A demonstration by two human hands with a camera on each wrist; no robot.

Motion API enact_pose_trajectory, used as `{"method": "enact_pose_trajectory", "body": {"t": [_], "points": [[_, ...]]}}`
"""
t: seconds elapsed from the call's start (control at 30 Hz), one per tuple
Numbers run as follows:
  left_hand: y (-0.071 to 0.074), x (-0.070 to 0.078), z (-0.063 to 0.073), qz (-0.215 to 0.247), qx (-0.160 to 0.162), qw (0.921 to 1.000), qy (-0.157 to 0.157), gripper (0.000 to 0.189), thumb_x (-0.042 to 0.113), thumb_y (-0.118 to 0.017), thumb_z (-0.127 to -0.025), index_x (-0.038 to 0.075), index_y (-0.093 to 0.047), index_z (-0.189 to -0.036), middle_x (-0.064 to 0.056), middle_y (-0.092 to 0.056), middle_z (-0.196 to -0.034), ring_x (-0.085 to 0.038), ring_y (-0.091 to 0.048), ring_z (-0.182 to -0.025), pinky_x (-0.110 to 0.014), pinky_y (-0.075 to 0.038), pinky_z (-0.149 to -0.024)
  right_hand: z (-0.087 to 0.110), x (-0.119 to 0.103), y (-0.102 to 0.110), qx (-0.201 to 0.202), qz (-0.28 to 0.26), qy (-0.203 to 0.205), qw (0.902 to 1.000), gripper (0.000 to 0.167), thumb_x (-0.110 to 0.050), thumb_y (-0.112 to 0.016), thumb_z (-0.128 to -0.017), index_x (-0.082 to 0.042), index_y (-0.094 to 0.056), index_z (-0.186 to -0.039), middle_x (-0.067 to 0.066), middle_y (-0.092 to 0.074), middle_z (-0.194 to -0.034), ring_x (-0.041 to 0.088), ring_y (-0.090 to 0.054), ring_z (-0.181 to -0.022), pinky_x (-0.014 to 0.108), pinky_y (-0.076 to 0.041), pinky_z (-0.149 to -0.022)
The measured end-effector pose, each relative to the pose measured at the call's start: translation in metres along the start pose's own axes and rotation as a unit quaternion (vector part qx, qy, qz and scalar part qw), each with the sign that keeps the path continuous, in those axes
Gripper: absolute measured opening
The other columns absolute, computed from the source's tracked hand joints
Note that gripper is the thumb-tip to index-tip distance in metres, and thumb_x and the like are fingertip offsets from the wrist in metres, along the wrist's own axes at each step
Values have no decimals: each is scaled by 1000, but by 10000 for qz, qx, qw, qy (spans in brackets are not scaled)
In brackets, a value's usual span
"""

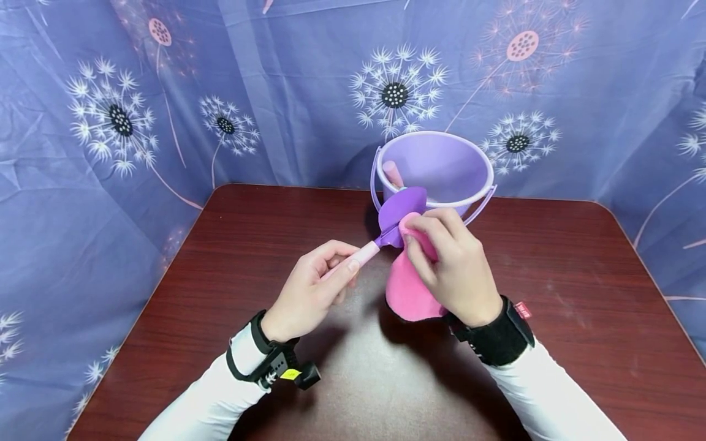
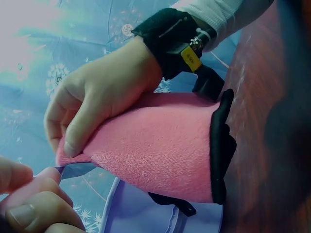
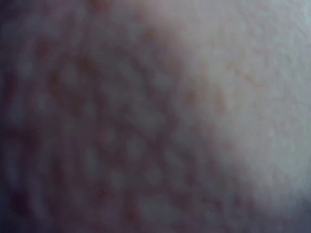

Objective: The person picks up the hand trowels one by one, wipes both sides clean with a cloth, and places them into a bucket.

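In the head view my left hand (image 1: 311, 288) grips the pale pink handle (image 1: 366, 252) of a toy shovel. Its purple blade (image 1: 399, 205) points up and away, just in front of a purple bucket (image 1: 469, 197). My right hand (image 1: 460, 269) pinches a pink cloth (image 1: 409, 294) against the base of the blade. The rest of this cloth hangs below the fingers, and the left wrist view shows its black edging (image 2: 217, 150). Part of the blade is hidden behind the cloth and right fingers. The right wrist view is too blurred to make anything out.
The bucket stands near the back edge of the dark reddish-brown table (image 1: 265, 214), its handle (image 1: 374, 184) lowered at the sides. A pink rod-like end (image 1: 393, 173) shows inside it. A blue curtain (image 1: 309, 92) with dandelion prints hangs behind and beside the table.
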State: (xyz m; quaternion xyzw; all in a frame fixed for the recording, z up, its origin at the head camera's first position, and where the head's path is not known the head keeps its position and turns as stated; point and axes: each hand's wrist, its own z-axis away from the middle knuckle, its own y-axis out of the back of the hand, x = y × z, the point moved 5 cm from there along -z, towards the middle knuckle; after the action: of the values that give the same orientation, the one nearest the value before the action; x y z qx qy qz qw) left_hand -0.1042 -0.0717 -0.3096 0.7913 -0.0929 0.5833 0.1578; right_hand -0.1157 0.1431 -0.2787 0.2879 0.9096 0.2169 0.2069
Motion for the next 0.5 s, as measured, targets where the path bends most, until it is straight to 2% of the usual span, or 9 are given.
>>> {"method": "enact_pose_trajectory", "body": {"t": [0.13, 0.23, 0.4, 0.5], "points": [[-2, 0, -1, -370, 28, 9993, -46, 14, 12, -63, -107, 8, -70, -118, -6, -54, -72, -15, -45, -54, -26, -36, -48, 0, -12, -4, -27, -36, 390, 9992, 21, -11, -64, -100, -2, -73, -116, 16, -64, -105, 25, -67, -88, 38, -57, -76], [-4, 0, -1, -728, 21, 9973, -99, 13, 16, -64, -107, 12, -71, -118, -1, -55, -75, -15, -47, -59, -27, -39, -51, -1, -18, -5, 6, -34, 519, 9986, 20, -12, -65, -100, -2, -73, -116, 16, -65, -105, 25, -66, -87, 38, -57, -74], [-5, 0, 1, -1033, 2, 9946, -102, 14, 20, -66, -106, 16, -72, -118, 4, -64, -85, -14, -51, -70, -29, -44, -64, -4, -20, -3, 96, -19, 455, 9989, 22, -15, -67, -102, -1, -73, -117, 16, -66, -105, 26, -68, -91, 40, -58, -79], [-5, -1, 3, -1167, -40, 9931, -140, 14, 18, -67, -106, 15, -72, -118, 5, -66, -89, -14, -53, -71, -29, -44, -65, -6, -17, -2, 67, 18, 264, 9996, 22, -16, -67, -103, -1, -73, -119, 16, -66, -107, 26, -68, -94, 40, -58, -83]]}}
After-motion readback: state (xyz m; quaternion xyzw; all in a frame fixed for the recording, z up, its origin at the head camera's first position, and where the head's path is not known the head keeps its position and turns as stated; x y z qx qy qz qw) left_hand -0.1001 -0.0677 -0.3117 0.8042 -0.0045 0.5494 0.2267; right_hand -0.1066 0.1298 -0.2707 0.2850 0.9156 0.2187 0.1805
